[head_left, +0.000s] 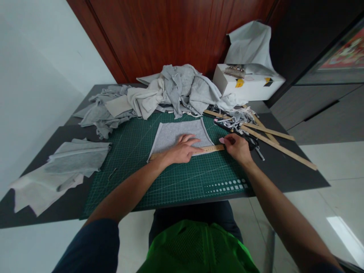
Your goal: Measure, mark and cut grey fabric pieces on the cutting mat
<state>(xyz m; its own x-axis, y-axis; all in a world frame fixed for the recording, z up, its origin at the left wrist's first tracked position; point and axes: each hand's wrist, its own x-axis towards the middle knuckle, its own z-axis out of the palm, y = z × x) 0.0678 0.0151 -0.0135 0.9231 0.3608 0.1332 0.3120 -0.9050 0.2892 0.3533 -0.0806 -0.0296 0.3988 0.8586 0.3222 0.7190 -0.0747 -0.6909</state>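
Dark grey table (298, 178) covered by green gridded cutting mat (176, 182). Grey trapezoid fabric panel (176, 134) laid flat at mat centre. Flat wooden ruler (209, 149) set across panel's near edge. Left hand (182, 151) spread, pressed flat on ruler and panel. Right hand (237, 147) closed at ruler's right end; pinched item cannot be told. Panel uncut along ruler, as judged. Folded grey pieces (71, 161) stacked at left; uncut fabric heap (170, 91) behind.

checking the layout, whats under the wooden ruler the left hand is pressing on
The wooden ruler lies across the near edge of a grey fabric piece, which rests on the green cutting mat. The left hand covers the ruler's middle, so the fabric edge there is hidden.
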